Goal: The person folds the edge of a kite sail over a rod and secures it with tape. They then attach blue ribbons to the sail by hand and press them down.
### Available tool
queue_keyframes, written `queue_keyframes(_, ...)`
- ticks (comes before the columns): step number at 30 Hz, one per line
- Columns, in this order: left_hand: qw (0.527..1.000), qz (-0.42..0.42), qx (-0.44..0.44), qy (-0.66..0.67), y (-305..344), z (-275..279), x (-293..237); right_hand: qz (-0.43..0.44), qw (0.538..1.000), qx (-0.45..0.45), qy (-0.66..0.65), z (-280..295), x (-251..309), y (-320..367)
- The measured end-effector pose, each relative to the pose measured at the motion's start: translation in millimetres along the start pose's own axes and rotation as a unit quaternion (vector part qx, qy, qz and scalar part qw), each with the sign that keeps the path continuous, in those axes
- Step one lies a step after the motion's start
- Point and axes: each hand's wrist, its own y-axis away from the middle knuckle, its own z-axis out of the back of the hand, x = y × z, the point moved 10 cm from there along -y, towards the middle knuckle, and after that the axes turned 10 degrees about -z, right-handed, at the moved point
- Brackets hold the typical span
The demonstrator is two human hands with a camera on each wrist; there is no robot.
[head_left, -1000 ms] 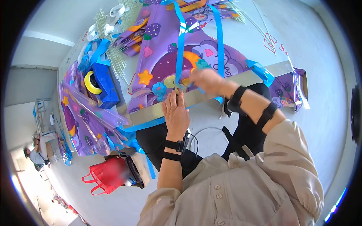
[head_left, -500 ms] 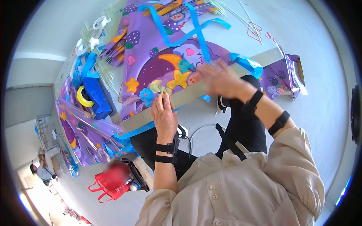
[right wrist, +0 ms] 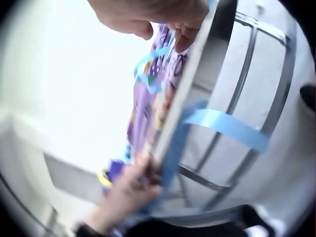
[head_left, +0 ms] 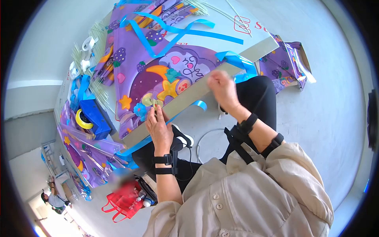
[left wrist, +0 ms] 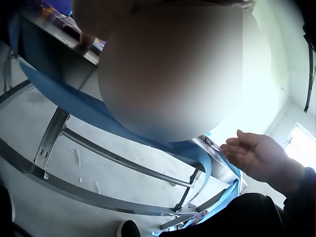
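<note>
My left hand [head_left: 160,132] rests with straight fingers on the table's front edge [head_left: 189,94], touching the lower border of a purple printed sheet [head_left: 133,85]. Its thumb side is hidden in the head view; the right wrist view shows this left hand [right wrist: 127,191] at the edge, blurred. My right hand [head_left: 224,93] hovers near the front edge, holding nothing; in the left wrist view this right hand [left wrist: 259,155] has loosely extended fingers. Blue ribbon [head_left: 148,42] lies in loose folds over the sheet. Another blue strip [head_left: 200,104] curls out from the front edge.
Left on the table are a blue tape dispenser [head_left: 94,119], white rolls [head_left: 89,43] and thin clear sticks [head_left: 98,85]. Purple sheets [head_left: 85,154] hang at the left. A purple box [head_left: 282,65] stands right; a red bag [head_left: 125,199] lies below left.
The blue ribbon, earlier stretched down across the sheet, now lies folded farther back. My right hand has come away from the sheet toward the front edge. My left hand stays at the edge.
</note>
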Motion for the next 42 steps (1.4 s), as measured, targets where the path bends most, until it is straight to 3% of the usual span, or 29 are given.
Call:
queue_keyframes(1, 1.000, 0.002, 0.005, -0.002, 0, 0, 0, -0.002, 1.000, -0.003, -0.002, 7, 1, -7)
queue_keyframes(2, 1.000, 0.006, 0.007, 0.003, 0, -1, 1, -0.137, 0.965, -0.026, -0.223, 26, -24, -20)
queue_keyframes(3, 1.000, 0.002, 0.007, 0.004, 0, -2, 0, -0.259, 0.863, -0.047, -0.431, 30, -47, -26)
queue_keyframes(4, 1.000, 0.005, 0.005, 0.000, 1, -2, 1, -0.256, 0.863, -0.050, -0.433, 41, -45, -36)
queue_keyframes(6, 1.000, 0.007, 0.000, -0.001, 1, -2, 1, -0.330, 0.775, 0.047, -0.537, 28, -43, -50)
queue_keyframes(7, 1.000, 0.011, 0.002, 0.003, 1, -2, 1, -0.329, 0.776, 0.046, -0.536, 32, -43, -59)
queue_keyframes(9, 1.000, 0.014, 0.002, 0.007, 1, -2, 2, -0.327, 0.670, 0.104, -0.658, 21, -35, -75)
queue_keyframes(10, 1.000, 0.017, 0.008, 0.005, 2, -2, 3, -0.303, 0.660, 0.131, -0.675, 20, -30, -83)
queue_keyframes(11, 1.000, 0.019, 0.014, 0.004, 1, -3, 3, -0.301, 0.660, 0.132, -0.676, 22, -26, -85)
queue_keyframes(13, 1.000, 0.011, 0.008, 0.007, 2, -2, 3, -0.288, 0.738, -0.010, -0.610, 51, -40, -91)
queue_keyframes(14, 1.000, 0.005, 0.004, 0.012, 3, -2, 2, -0.287, 0.738, -0.011, -0.611, 54, -37, -96)
queue_keyframes(16, 1.000, 0.005, 0.004, 0.011, 3, -3, 1, -0.308, 0.796, -0.108, -0.510, 81, -46, -97)
queue_keyframes(20, 1.000, 0.010, 0.001, 0.013, 3, -4, 3, -0.268, 0.844, -0.117, -0.449, 84, -29, -71)
queue_keyframes(22, 1.000, 0.011, 0.005, 0.015, 4, -4, 4, -0.263, 0.897, -0.078, -0.345, 75, -31, -56)
queue_keyframes(25, 1.000, 0.011, 0.009, 0.020, 3, -5, 5, -0.260, 0.887, -0.132, -0.358, 77, -34, -48)
queue_keyframes(27, 1.000, 0.007, 0.013, 0.023, 4, -6, 4, -0.254, 0.885, -0.119, -0.373, 69, -29, -50)
queue_keyframes(33, 0.999, -0.008, 0.002, 0.033, 3, -6, 4, -0.317, 0.842, -0.213, -0.380, 57, -38, -90)
queue_keyframes(34, 0.999, -0.008, 0.002, 0.036, 4, -7, 5, -0.342, 0.816, -0.198, -0.423, 52, -42, -94)
queue_keyframes(39, 0.999, -0.006, 0.006, 0.047, 4, -8, 6, -0.320, 0.808, -0.209, -0.448, 58, -23, -94)
queue_keyframes(41, 0.999, -0.003, 0.005, 0.040, 4, -7, 5, -0.232, 0.770, -0.079, -0.590, 45, -3, -107)
queue_keyframes(42, 0.999, -0.006, 0.006, 0.040, 4, -7, 5, -0.188, 0.697, -0.030, -0.692, 45, 17, -100)
